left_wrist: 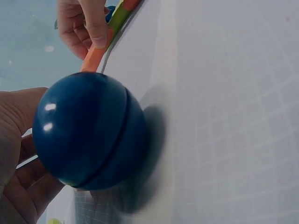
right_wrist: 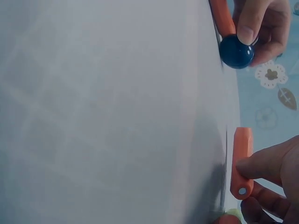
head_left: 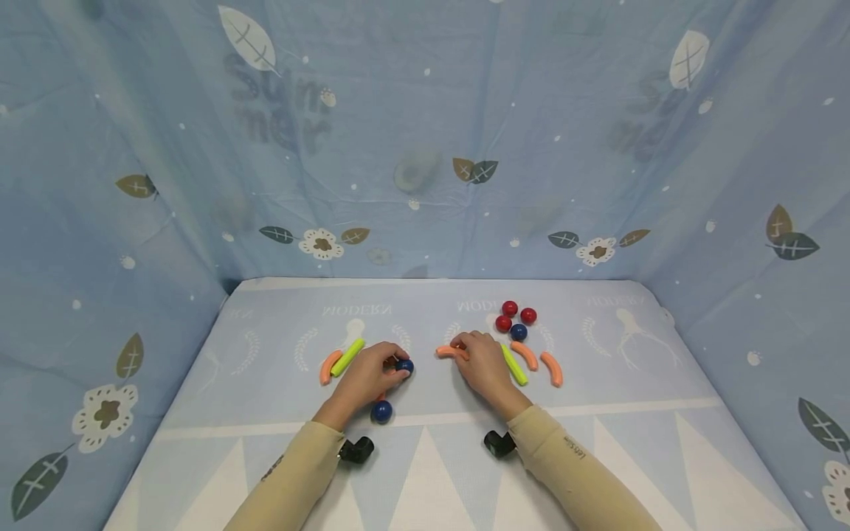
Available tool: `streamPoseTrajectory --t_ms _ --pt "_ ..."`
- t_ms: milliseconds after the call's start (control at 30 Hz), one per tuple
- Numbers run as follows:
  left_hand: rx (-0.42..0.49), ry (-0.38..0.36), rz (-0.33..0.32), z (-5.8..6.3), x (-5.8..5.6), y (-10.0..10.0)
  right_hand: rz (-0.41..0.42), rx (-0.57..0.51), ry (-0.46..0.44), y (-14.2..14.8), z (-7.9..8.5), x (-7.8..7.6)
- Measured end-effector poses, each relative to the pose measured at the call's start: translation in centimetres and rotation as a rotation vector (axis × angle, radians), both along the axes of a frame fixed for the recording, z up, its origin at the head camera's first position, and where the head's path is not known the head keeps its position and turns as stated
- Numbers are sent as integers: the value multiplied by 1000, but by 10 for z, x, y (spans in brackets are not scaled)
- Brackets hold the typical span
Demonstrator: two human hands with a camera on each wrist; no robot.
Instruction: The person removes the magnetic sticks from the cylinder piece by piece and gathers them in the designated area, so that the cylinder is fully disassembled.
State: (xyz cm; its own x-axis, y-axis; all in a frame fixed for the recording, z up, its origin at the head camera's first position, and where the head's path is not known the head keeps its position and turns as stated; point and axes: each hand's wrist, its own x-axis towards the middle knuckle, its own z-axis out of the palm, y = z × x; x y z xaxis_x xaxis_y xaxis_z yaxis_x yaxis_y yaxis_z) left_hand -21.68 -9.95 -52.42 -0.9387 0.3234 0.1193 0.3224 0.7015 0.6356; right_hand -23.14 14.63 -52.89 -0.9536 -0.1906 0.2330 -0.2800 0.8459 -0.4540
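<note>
My left hand (head_left: 372, 372) pinches a blue ball (head_left: 405, 366) between thumb and fingers, low over the table. Just nearer me lies a second blue ball (head_left: 381, 411), beside an orange rod that the hand mostly covers. Large in the left wrist view, a blue ball (left_wrist: 88, 135) overlaps the hand behind it. My right hand (head_left: 485, 361) grips a short orange curved rod (head_left: 448, 352). The right wrist view shows a small silver disc set in the end of this orange rod (right_wrist: 242, 163). The rod points left, toward the held ball, with a gap between them.
Left of my left hand lie a green rod (head_left: 348, 357) and an orange rod (head_left: 328, 367). Past my right hand are another green rod (head_left: 514, 366), two orange curved rods (head_left: 551, 369), a blue ball (head_left: 519, 332) and several red balls (head_left: 509, 308). Patterned cloth (head_left: 425, 147) surrounds the table.
</note>
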Motion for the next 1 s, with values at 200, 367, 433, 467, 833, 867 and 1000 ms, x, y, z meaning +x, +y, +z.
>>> streamPoseTrajectory --t_ms 200,367,433,467,833,867,1000 --pt "5 -1 5 -1 0 1 -4 -16 -47 3 -1 -1" --pt "13 -2 2 -1 0 0 -9 -20 -72 3 -1 -2" --pt "15 -4 1 -1 0 0 -10 -18 -75 2 -2 -2" --pt "16 -4 1 -1 0 0 -11 -17 -76 2 -2 -2" --pt "5 9 3 -1 0 0 -20 -34 -107 2 -2 -3" --pt "3 10 3 -1 0 0 -24 -35 -111 2 -1 -3" --pt "-1 14 3 -1 1 0 -32 -40 -118 1 -1 -2"
